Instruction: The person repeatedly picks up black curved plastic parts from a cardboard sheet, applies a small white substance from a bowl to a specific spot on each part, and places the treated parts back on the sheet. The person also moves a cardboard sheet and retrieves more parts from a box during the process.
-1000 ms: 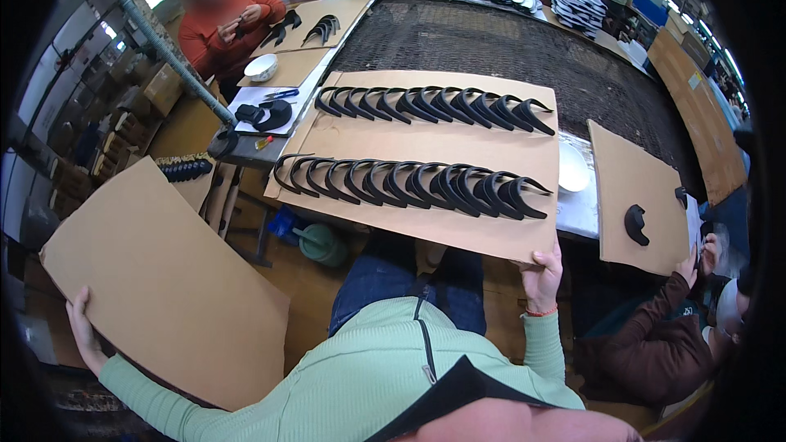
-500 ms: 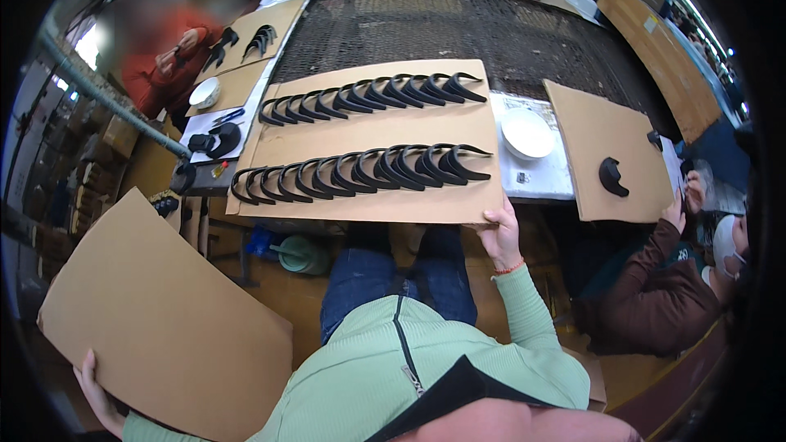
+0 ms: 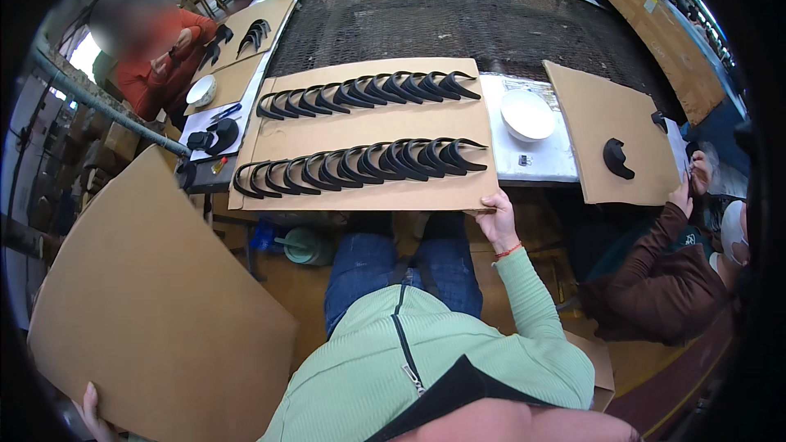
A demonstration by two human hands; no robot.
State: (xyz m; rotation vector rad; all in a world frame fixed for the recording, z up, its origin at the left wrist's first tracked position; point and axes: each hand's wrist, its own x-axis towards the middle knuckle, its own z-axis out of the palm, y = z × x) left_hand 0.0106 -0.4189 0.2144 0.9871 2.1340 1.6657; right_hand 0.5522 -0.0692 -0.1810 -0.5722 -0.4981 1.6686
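A large bare cardboard sheet (image 3: 164,303) stands tilted at my left side. My left hand (image 3: 92,413) is closed on its lower left edge, with some fingers hidden behind it. On the table in front of me lies another cardboard sheet (image 3: 368,133), its near edge overhanging the table. Two rows of black curved, horseshoe-like pieces rest on it, a far row (image 3: 368,92) and a near row (image 3: 360,167), each piece overlapping its neighbour. My right hand (image 3: 496,217) grips this sheet's near right corner, thumb on top and fingers underneath.
A white bowl (image 3: 527,115) stands right of the loaded sheet. Further right, a cardboard (image 3: 602,139) carries one black curved piece (image 3: 617,160), beside a person in brown sleeves. Dark mesh (image 3: 442,20) covers the table behind. A person in red works at far left, near a small bowl (image 3: 201,91).
The bare sheet's upper corner has risen and the sheet stands more upright at my left. My left hand sits a little lower. My right hand keeps its hold on the corner.
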